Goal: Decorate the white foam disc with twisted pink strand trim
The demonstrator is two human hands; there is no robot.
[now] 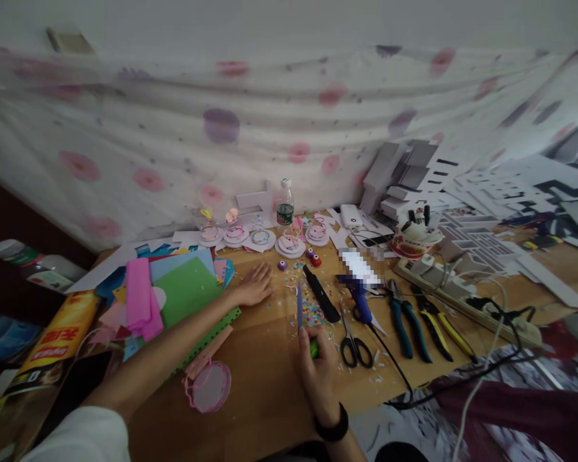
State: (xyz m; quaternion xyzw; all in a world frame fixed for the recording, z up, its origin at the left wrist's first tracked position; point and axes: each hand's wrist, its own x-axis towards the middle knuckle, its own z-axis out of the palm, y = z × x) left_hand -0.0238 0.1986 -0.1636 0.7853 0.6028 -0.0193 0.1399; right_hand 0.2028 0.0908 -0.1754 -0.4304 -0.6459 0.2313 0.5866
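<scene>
My left hand (256, 285) lies flat on the wooden table, fingers stretched out and nothing in them, to the right of a green sheet (187, 290). My right hand (315, 366) is closed around the lower end of a long thin purple strip (299, 305) that points away from me. Something green (313, 348) shows between its fingers; whether it belongs to the strip I cannot tell. Just beyond this hand lie colourful confetti bits (313, 311) and a black utility knife (320, 294). Scissors with black handles (356, 351) rest to its right.
A blue glue gun (361, 301), blue-handled pliers (407, 321) and yellow-black pliers (433, 324) lie rightward, beside a power strip (472, 308). Decorated round pieces (289, 244) and a bottle (285, 204) stand at the back. A pink-edged disc (210, 387) lies near front.
</scene>
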